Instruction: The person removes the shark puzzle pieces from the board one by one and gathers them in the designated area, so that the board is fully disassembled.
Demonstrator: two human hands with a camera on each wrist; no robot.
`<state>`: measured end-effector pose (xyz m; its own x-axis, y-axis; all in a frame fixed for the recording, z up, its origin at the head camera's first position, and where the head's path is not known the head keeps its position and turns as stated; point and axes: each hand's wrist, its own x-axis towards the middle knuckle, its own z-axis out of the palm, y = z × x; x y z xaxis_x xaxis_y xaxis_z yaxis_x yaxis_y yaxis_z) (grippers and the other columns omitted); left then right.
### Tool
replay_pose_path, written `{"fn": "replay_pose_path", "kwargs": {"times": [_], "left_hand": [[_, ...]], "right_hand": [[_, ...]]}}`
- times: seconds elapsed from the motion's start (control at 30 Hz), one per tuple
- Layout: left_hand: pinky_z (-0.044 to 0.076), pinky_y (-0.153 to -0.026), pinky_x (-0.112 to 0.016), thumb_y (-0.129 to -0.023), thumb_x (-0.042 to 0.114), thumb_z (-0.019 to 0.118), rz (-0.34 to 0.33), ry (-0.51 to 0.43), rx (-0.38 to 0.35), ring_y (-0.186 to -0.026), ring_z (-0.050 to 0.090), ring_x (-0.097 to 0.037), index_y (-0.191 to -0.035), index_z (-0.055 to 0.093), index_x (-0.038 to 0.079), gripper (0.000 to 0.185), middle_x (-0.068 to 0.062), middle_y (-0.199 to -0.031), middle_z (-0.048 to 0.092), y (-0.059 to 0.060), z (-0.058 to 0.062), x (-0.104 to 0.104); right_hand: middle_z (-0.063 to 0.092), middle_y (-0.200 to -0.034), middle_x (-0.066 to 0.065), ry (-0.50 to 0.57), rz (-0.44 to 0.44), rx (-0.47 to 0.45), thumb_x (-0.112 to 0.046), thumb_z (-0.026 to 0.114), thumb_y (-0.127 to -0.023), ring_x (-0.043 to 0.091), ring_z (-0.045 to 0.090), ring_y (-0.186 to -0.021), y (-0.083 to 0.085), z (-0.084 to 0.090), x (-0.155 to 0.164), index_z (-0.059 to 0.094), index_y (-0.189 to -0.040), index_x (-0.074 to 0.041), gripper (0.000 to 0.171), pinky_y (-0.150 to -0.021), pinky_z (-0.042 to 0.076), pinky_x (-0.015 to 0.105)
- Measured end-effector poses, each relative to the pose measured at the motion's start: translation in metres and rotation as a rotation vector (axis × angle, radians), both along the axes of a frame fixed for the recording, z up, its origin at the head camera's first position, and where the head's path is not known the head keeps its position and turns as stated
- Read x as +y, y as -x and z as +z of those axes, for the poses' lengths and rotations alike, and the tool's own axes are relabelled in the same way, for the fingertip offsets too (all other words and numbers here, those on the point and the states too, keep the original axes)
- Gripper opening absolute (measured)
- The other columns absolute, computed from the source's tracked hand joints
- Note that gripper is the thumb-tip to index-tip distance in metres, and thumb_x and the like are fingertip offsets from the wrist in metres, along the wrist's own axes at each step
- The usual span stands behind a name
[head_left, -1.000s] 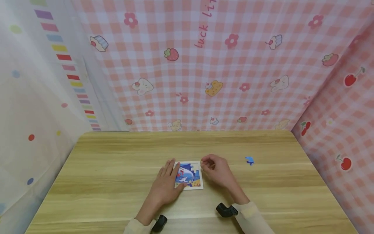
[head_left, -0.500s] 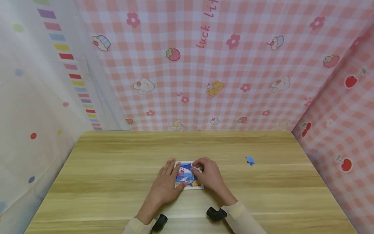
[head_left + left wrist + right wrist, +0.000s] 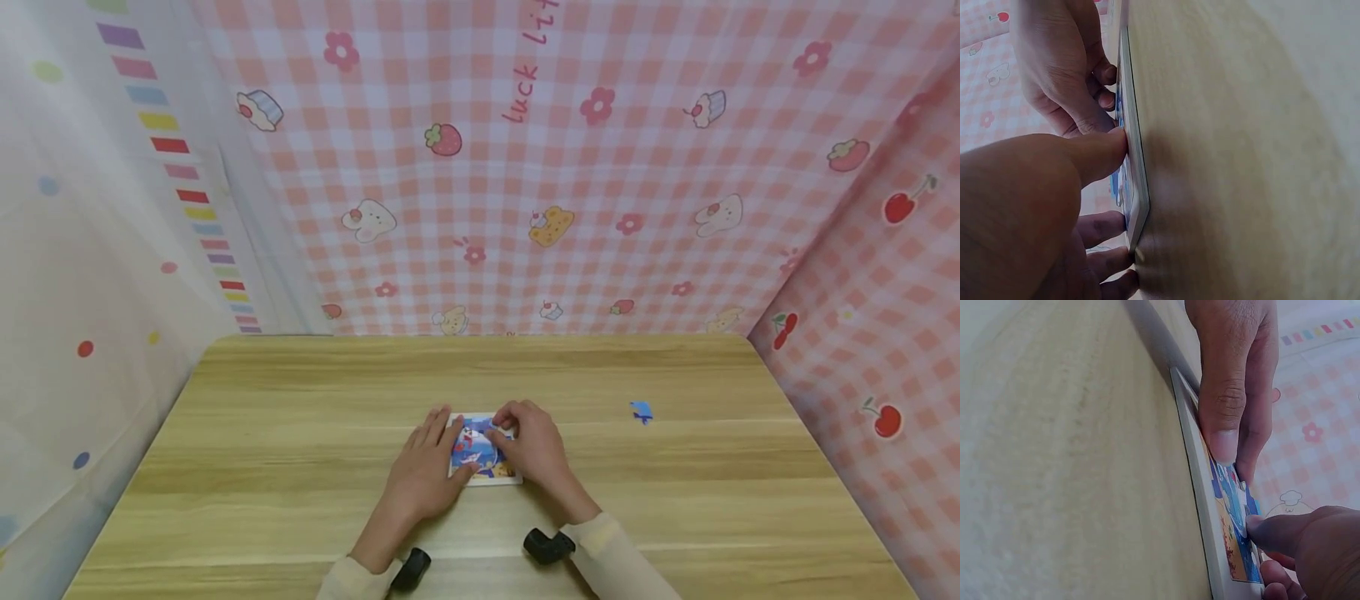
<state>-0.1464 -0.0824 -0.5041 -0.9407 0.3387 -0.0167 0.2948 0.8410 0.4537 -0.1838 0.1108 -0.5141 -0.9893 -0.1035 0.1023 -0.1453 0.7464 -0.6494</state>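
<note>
A small square jigsaw puzzle in a white frame lies on the wooden table, its picture blue with a white figure. Across its left side my left hand lies with fairly straight fingers, thumb on the near edge and fingertips at the far left. My right hand is over the puzzle's upper right, thumb and fingers pinching a puzzle piece mostly hidden by them. A blue bit sticks up beside the right thumb in the right wrist view. The left wrist view shows the left thumb on the frame.
One loose blue puzzle piece lies on the table to the right of the puzzle. A pink checked cloth hangs behind the table's back edge, with further cloths at both sides.
My right hand has moved left from beside the frame onto the puzzle's upper right part and stays there, shifting slightly. The left hand has held its place.
</note>
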Motion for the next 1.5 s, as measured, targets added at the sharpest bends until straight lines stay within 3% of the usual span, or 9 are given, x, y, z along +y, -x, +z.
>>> {"fn": "replay_pose_path", "kwargs": {"times": [0.27, 0.57, 0.83, 1.03, 1.5], "left_hand": [[0.025, -0.127, -0.057, -0.1, 0.038, 0.062, 0.004, -0.007, -0.009, -0.157, 0.022, -0.041, -0.156, 0.041, 0.003, 0.069, -0.022, -0.168, 0.026, 0.002, -0.002, -0.001], [0.026, -0.127, -0.057, -0.1, 0.038, 0.062, 0.002, -0.006, -0.014, -0.157, 0.023, -0.041, -0.156, 0.041, 0.003, 0.069, -0.022, -0.168, 0.027, 0.001, -0.001, -0.001], [0.024, -0.128, -0.056, -0.1, 0.04, 0.062, 0.005, 0.0, -0.026, -0.158, 0.021, -0.04, -0.156, 0.04, 0.004, 0.07, -0.021, -0.169, 0.025, 0.001, -0.001, -0.001], [0.024, -0.128, -0.056, -0.1, 0.04, 0.062, 0.008, 0.001, -0.028, -0.158, 0.021, -0.04, -0.157, 0.04, 0.004, 0.07, -0.021, -0.169, 0.025, 0.001, -0.002, 0.0], [0.024, -0.128, -0.055, -0.1, 0.041, 0.062, 0.015, -0.009, -0.032, -0.158, 0.021, -0.038, -0.157, 0.04, 0.005, 0.071, -0.019, -0.169, 0.025, 0.002, -0.003, 0.0]], "right_hand": [[0.067, -0.086, 0.0, 0.061, -0.002, 0.0, -0.022, 0.081, -0.089, 0.01, 0.049, -0.069, 0.0, -0.001, 0.0, 0.071, -0.091, -0.017, 0.011, -0.061, 0.039, 0.022], [0.063, -0.073, -0.005, 0.162, 0.033, -0.014, -0.016, 0.08, -0.09, 0.008, 0.052, -0.065, 0.002, 0.0, 0.002, 0.07, -0.086, -0.017, 0.011, -0.057, 0.042, 0.019], [0.071, -0.08, -0.004, 0.258, 0.077, -0.025, -0.01, 0.078, -0.091, 0.006, 0.06, -0.069, 0.002, 0.0, 0.003, 0.071, -0.097, -0.013, 0.009, -0.063, 0.051, 0.017], [0.072, -0.083, -0.004, 0.252, 0.089, -0.02, -0.009, 0.076, -0.092, 0.007, 0.062, -0.071, 0.0, 0.002, 0.008, 0.075, -0.106, -0.016, 0.015, -0.064, 0.052, 0.019], [0.071, -0.085, -0.004, 0.255, 0.064, -0.035, -0.006, 0.073, -0.093, 0.011, 0.064, -0.076, -0.002, 0.015, 0.032, 0.076, -0.105, -0.022, 0.02, -0.068, 0.056, 0.021]]}}
